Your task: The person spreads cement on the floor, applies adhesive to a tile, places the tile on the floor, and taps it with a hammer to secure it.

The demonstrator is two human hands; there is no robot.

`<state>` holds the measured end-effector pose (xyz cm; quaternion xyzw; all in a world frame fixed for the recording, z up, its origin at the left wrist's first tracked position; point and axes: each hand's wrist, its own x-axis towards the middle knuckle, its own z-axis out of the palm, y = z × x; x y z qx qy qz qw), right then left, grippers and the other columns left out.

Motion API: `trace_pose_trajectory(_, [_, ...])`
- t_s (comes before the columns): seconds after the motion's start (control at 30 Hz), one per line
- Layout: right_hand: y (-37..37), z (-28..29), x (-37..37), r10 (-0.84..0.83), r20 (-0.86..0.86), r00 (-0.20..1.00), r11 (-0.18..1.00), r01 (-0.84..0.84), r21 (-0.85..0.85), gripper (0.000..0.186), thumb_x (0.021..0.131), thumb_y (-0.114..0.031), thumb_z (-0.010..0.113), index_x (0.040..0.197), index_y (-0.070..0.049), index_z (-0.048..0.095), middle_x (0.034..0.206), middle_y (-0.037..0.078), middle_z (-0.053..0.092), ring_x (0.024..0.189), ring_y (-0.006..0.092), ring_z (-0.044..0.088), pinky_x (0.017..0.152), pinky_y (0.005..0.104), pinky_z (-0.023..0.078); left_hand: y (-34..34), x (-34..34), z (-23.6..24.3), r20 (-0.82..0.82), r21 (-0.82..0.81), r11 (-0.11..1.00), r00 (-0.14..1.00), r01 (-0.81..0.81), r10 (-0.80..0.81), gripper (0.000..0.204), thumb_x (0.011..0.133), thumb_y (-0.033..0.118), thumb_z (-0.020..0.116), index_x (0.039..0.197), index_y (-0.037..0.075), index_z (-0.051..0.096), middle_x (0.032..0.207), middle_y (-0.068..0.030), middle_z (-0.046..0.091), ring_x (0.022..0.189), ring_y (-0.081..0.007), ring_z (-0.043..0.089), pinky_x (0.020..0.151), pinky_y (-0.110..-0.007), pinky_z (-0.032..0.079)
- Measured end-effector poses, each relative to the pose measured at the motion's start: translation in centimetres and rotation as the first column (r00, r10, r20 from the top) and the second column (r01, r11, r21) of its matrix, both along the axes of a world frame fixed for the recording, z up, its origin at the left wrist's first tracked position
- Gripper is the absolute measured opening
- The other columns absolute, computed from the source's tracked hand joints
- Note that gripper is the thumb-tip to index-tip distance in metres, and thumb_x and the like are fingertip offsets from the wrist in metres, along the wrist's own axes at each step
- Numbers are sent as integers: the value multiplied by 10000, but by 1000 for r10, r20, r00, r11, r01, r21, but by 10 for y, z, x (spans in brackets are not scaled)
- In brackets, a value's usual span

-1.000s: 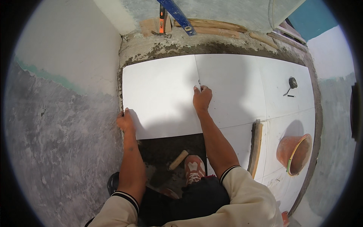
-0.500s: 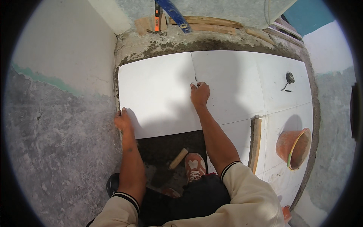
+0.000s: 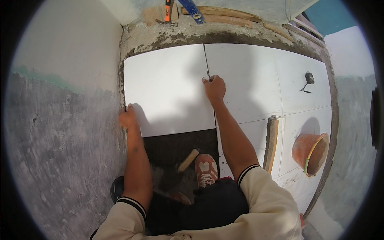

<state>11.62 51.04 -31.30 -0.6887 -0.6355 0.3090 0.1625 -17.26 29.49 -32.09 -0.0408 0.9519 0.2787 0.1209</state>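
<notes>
A large white floor tile (image 3: 168, 88) lies between the left wall and the tiles to its right. My left hand (image 3: 128, 117) is closed on its left edge, beside the wall, fingers partly hidden. My right hand (image 3: 215, 88) is closed at its right edge, thumb on the surface and fingertips at the joint. A thin dark gap (image 3: 206, 58) parts this tile from the neighbouring white tile (image 3: 236, 80), widest at the far end. Dark bedding (image 3: 172, 146) shows in front of the near edge, with a short wooden piece (image 3: 188, 160) on it.
A tape measure (image 3: 309, 78), a wooden batten (image 3: 271, 144) and a tipped orange bucket (image 3: 310, 154) rest on the tiles at right. Beyond the far edge are a hammer (image 3: 167, 12), a blue level (image 3: 193, 11) and wooden strips (image 3: 224, 15). My shoe (image 3: 206, 170) stands on the bedding.
The whole view has shifted, so the tile, tools and both hands appear higher. My hands keep their places on the tile's edges, and more of the bedding before it shows.
</notes>
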Motion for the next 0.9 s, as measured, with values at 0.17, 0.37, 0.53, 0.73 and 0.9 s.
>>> trace_pose_trajectory(0.17, [10,12,11,60,-7,998,996,-60,-69,286,886,-278,785,1015,-23,783,1014,187,770,1005,372,729,899,447,570,1,4,3,43,8,999,998,-37,36,526,913,397,757,1361,127,701,1275,-143,738,1156,-344,710,1027,-488,522])
trace_pose_trajectory(0.37, [19,20,29,146,-10,989,988,-147,-55,188,882,-250,753,933,-78,810,991,157,777,996,370,724,913,452,565,-5,0,-5,24,-25,998,998,66,-65,502,911,390,757,1340,131,715,1261,-132,745,1131,-331,712,1029,-477,509])
trace_pose_trajectory(0.53, [20,15,36,136,2,991,989,-135,-59,159,851,-225,794,909,-78,813,958,133,786,986,343,729,913,437,563,-13,-17,-28,56,87,994,996,67,-72,467,902,366,760,1292,109,739,1227,-131,755,1136,-325,703,1031,-460,501])
trace_pose_trajectory(0.73, [21,10,34,163,23,986,982,-160,-105,166,840,-239,814,897,-83,815,934,121,789,984,335,732,908,431,565,-13,-22,-34,71,214,973,992,84,-102,396,893,279,723,1232,81,764,1205,-145,758,1118,-316,707,1019,-451,501])
trace_pose_trajectory(0.9, [22,6,36,160,44,986,983,-154,-104,157,836,-258,821,903,-116,822,946,119,790,982,334,734,893,431,574,-12,-20,-22,160,271,962,985,19,-64,404,860,179,648,1209,4,753,1178,-224,747,1057,-320,720,951,-423,540])
